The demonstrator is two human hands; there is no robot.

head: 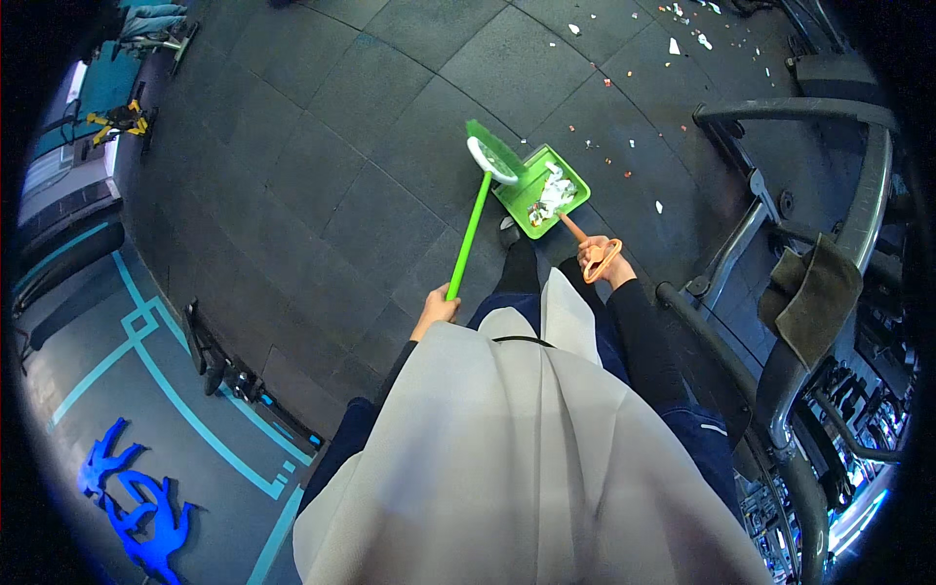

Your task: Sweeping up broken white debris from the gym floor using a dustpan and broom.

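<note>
My left hand (439, 311) grips the green handle of a broom (469, 234). Its white head with green bristles (497, 150) reaches the upper left edge of a green dustpan (521, 196). My right hand (601, 257) is closed around the orange loop-ended handle (574, 228) of the dustpan. Crumpled white scraps and small bits of debris (557, 191) lie inside the pan, towards its right side. The pan is just beyond my feet, with one dark shoe (509, 232) visible beside its lower left edge.
White and orange-red scraps (673, 46) are scattered over the dark tiled floor (380, 110) at upper right. Exercise equipment with a metal frame (804, 110) stands close on my right, with a brown cloth (815, 300) over it. More equipment (219, 358) stands at left.
</note>
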